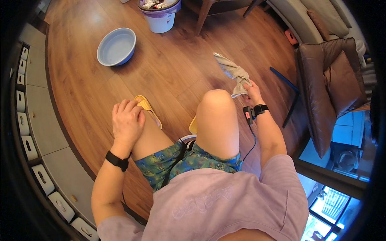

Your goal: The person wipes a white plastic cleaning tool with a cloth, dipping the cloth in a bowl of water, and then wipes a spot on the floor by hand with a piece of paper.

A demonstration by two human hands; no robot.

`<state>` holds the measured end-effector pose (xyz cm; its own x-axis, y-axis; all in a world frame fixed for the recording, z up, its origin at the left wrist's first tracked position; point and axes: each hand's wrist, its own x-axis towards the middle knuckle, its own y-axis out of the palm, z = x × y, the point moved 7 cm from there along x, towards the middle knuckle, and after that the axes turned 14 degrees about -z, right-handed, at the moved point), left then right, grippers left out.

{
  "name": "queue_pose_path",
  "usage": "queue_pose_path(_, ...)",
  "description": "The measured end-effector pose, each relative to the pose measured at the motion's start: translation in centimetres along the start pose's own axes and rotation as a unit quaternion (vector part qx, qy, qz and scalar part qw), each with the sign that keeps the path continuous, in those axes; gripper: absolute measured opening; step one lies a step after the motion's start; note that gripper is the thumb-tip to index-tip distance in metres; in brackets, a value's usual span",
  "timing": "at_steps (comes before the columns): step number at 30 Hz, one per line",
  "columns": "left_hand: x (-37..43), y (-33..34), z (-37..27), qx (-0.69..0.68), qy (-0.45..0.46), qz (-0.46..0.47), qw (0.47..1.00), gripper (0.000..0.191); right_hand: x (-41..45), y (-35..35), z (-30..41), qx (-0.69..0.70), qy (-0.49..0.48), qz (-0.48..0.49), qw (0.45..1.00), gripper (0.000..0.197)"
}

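Observation:
My left hand (128,120) rests on my bent left knee, fingers draped over it and nothing in its grasp. On the right, beyond my other knee (217,104), my right hand (253,92) grips one end of a beige cloth (236,70). The cloth is twisted and bunched, slanting away to the upper left above the wooden floor. Its far end has a pale round edge; whether anything is wrapped inside cannot be told. A black wrist strap (261,109) with a small cabled device (248,115) sits on my right wrist.
A light-blue basin (117,47) stands on the wooden floor (175,69). Farther off is a white bin (160,21) with a purple liner. A brown leather chair (319,75) is to the right, cabinets (48,120) line the left, and yellow slippers (146,103) are below my knees.

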<state>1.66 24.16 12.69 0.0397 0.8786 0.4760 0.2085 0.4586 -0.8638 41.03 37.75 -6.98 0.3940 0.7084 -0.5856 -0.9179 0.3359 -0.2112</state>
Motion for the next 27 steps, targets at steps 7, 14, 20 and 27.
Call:
queue_pose_path(7,1.0,0.3,1.2,0.013,0.01,-0.001,1.0,0.008,0.4,-6.8,3.5,0.015,-0.083,0.013,0.996,0.035)
queue_pose_path(14,3.2,1.4,-1.3,0.006,0.088,0.018,0.996,0.009,-0.3,-14.6,6.1,-0.064,-0.219,-0.024,0.973,0.043)
queue_pose_path(20,4.9,1.7,-4.3,-0.013,0.133,0.015,0.991,0.008,-3.8,-15.8,9.5,-0.092,-0.252,0.022,0.963,0.042)
queue_pose_path(27,4.4,0.9,-3.6,-0.084,0.146,0.089,0.982,0.011,-8.0,-13.2,13.2,-0.12,-0.236,0.065,0.962,0.045)
